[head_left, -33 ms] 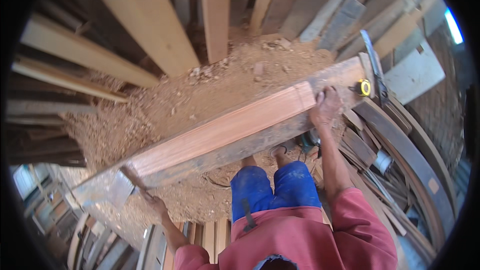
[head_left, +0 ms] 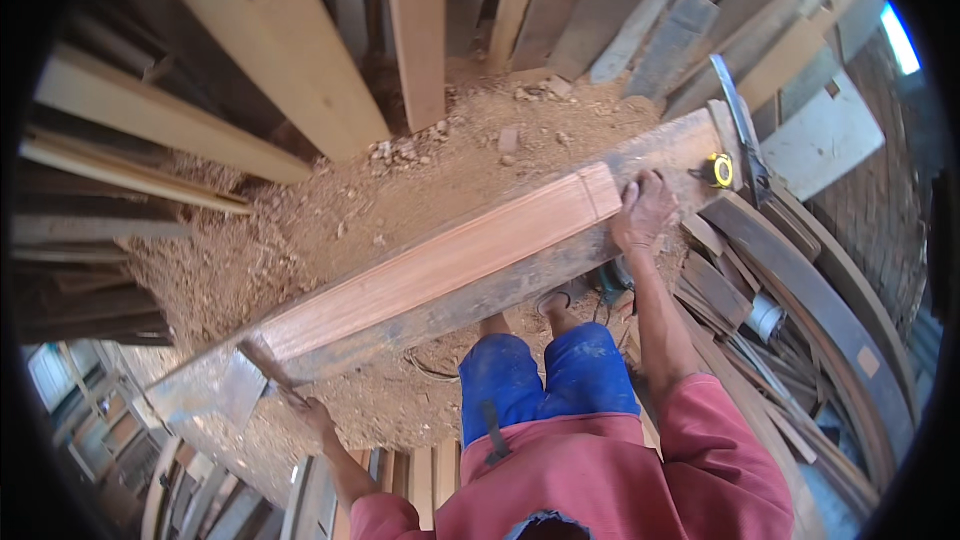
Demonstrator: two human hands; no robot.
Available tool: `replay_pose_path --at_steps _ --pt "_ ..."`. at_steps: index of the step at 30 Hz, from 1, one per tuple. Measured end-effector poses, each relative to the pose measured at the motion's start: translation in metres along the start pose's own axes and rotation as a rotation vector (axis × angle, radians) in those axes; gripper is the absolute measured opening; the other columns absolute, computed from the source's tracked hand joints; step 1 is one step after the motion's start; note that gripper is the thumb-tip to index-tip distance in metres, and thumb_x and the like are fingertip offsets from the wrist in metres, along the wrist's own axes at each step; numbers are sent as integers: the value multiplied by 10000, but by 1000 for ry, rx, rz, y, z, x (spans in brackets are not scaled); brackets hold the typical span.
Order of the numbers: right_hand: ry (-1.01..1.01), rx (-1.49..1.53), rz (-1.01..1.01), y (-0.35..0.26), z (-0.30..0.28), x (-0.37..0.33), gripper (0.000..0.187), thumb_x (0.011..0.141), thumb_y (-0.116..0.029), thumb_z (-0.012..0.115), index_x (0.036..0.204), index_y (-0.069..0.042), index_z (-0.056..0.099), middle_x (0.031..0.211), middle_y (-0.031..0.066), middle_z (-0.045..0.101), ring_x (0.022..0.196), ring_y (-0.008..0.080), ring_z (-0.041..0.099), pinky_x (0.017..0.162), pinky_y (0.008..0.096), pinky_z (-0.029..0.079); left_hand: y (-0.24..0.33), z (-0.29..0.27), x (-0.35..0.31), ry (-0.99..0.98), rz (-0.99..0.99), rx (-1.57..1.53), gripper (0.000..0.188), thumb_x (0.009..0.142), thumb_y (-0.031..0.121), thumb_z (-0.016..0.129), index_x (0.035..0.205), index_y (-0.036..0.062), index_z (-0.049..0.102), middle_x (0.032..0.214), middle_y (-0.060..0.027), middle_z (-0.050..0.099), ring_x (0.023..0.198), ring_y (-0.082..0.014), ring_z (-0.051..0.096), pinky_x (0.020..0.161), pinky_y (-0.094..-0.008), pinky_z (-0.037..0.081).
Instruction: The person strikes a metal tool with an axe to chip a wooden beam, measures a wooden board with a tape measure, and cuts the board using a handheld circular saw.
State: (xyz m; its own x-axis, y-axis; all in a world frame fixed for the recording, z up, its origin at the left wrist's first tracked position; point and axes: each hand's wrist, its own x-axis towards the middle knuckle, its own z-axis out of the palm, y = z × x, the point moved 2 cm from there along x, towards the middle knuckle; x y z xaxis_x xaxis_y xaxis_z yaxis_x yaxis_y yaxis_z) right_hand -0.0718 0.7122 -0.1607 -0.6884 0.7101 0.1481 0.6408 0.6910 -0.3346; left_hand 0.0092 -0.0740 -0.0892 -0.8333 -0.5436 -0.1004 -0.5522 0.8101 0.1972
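A smooth reddish plank (head_left: pixel 440 265) lies lengthwise on a long, worn wooden beam (head_left: pixel 690 145). My right hand (head_left: pixel 647 212) rests on the beam against the plank's right end, fingers bent but apart and gripping nothing. At the plank's left end, a short dark wooden bar (head_left: pixel 262 361) lies across the beam, with a flat grey plate (head_left: pixel 241 392) beside it. My left hand (head_left: pixel 312 417) has its fingers closed on the bar's near end. A yellow and black tape measure (head_left: pixel 719 171) sits on the beam to the right of my right hand.
A long metal blade with a dark end (head_left: pixel 737 110) leans at the beam's right end. Boards (head_left: pixel 280 40) fan out along the far side over sawdust (head_left: pixel 480 175). Curved timbers (head_left: pixel 820 280) and offcuts are piled right. A teal tool (head_left: pixel 611 283) lies under the beam.
The whole view has shifted slightly to the left. Both hands keep their places against the plank and the bar.
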Motion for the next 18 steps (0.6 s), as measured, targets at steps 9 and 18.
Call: replay_pose_path --at_steps 9,18 --pt "6 -16 168 14 -39 1 364 954 -208 622 1307 -124 589 1425 131 514 1332 376 425 1151 549 318 254 36 19 196 748 255 678 1046 287 591 1609 16 327 1629 -253 364 1523 -461 292 1240 -598 230" --pt "120 209 172 34 -35 2 321 940 -187 632 1246 -90 612 1337 123 572 1249 347 508 1105 508 375 620 140 -189 -484 1586 98 980 821 438 791 1571 -23 358 1531 -309 440 1430 -462 398 1194 -567 288"
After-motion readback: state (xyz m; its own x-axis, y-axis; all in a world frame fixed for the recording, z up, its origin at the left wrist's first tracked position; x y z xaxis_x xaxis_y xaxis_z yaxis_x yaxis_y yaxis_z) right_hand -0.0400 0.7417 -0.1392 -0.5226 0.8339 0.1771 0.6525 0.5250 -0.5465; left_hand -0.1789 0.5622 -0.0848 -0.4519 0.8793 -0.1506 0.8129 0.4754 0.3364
